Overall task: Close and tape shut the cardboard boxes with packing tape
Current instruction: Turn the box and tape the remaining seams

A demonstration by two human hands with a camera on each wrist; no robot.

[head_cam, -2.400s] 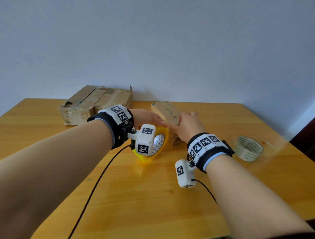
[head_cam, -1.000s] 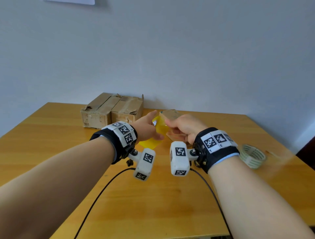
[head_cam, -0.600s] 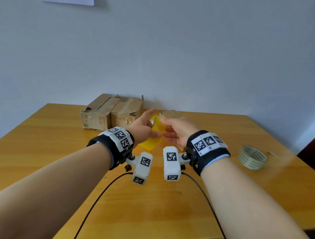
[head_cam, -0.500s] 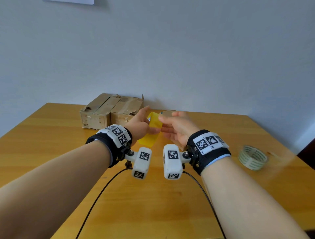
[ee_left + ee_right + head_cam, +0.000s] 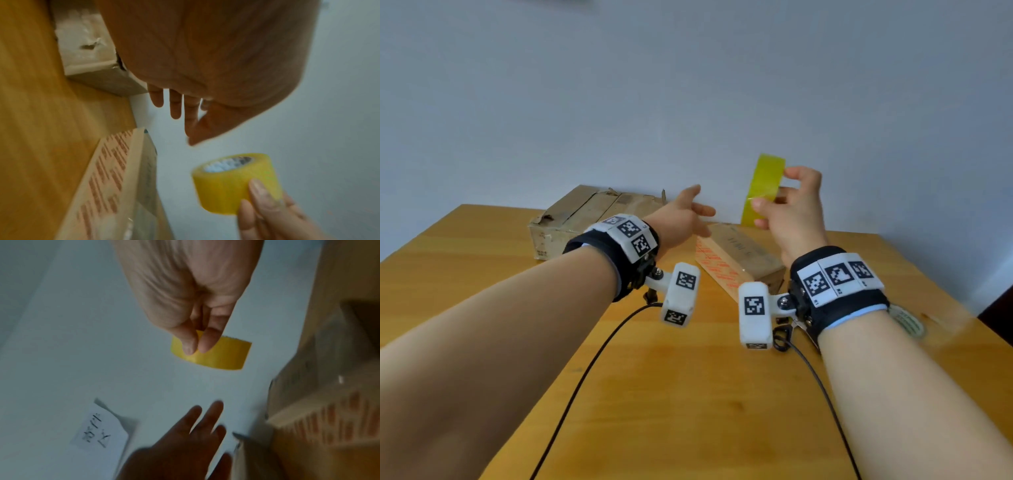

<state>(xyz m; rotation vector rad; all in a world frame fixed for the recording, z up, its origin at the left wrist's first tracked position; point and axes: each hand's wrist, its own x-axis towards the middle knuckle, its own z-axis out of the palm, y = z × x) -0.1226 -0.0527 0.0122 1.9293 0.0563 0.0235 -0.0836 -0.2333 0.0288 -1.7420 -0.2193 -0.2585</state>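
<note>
A smooth, honey-coloured wooden table point(image 5: 688, 411) with a fine grain is seen nearest, crossed by thin black cables point(image 5: 585, 373) that run to the white camera housings worn under both wrists. Black fabric wristbands carrying square printed markers are strapped round both forearms.

Beyond the wrists, a small rectangular cardboard box point(image 5: 736, 257) is seen lying closed toward the far edge of the table; red print is carried on its near long side and a glossy film on its top. A flat ring of pale clear tape point(image 5: 907, 322) is partly hidden behind the right wristband, near the right edge of the table.

The left hand point(image 5: 681, 219) is held above the table with its fingers point(image 5: 174, 105) spread and straight, nothing being held. The right hand point(image 5: 791, 209) is raised higher, over the small box, and a cylindrical roll of translucent yellow packing tape point(image 5: 763, 188) is pinched at its rim between thumb and curled fingers point(image 5: 207, 342); a white core is visible inside the roll.

Farthest back, at the far edge against the plain matte wall, a larger worn cardboard box point(image 5: 585, 212) is set, with torn corners and creased, taped flaps.
</note>
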